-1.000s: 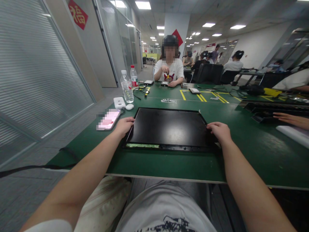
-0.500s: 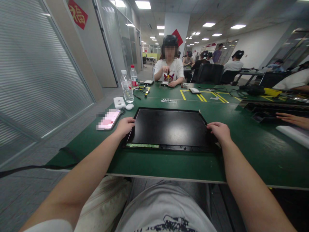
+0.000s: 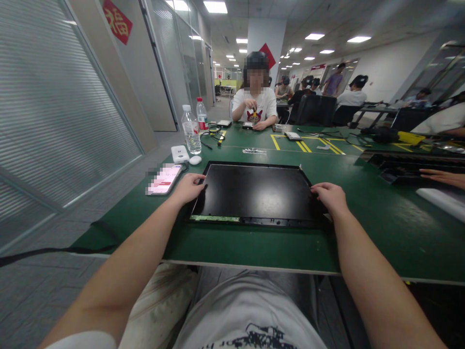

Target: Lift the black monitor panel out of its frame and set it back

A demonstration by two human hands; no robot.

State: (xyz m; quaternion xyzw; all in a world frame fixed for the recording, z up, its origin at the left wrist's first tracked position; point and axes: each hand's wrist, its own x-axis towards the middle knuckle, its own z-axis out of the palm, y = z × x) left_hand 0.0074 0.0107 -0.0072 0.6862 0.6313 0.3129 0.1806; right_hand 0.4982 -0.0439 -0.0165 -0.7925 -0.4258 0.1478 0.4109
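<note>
A black flat display panel (image 3: pixel 254 191) lies face up on the green table in front of me, with a green circuit strip (image 3: pixel 214 219) along its near left edge. My left hand (image 3: pixel 189 188) is at the panel's left edge, its fingers curled at the frame and the thumb over the dark screen. At the opposite side, my right hand (image 3: pixel 332 196) pinches the right edge between thumb and fingers. The undersides of the fingertips are hidden on both sides.
Left of the panel lie a lit phone (image 3: pixel 165 179), a white charger (image 3: pixel 179 154) and a white case (image 3: pixel 195 160). Water bottles (image 3: pixel 191 131) stand behind. Across the table a person (image 3: pixel 254 104) works on a small device. Another person's hand (image 3: pixel 443 177) is at right near black frames (image 3: pixel 407 167).
My left hand has shifted slightly right, its thumb now further over the screen and parted from the forefinger. My right hand and the panel look the same.
</note>
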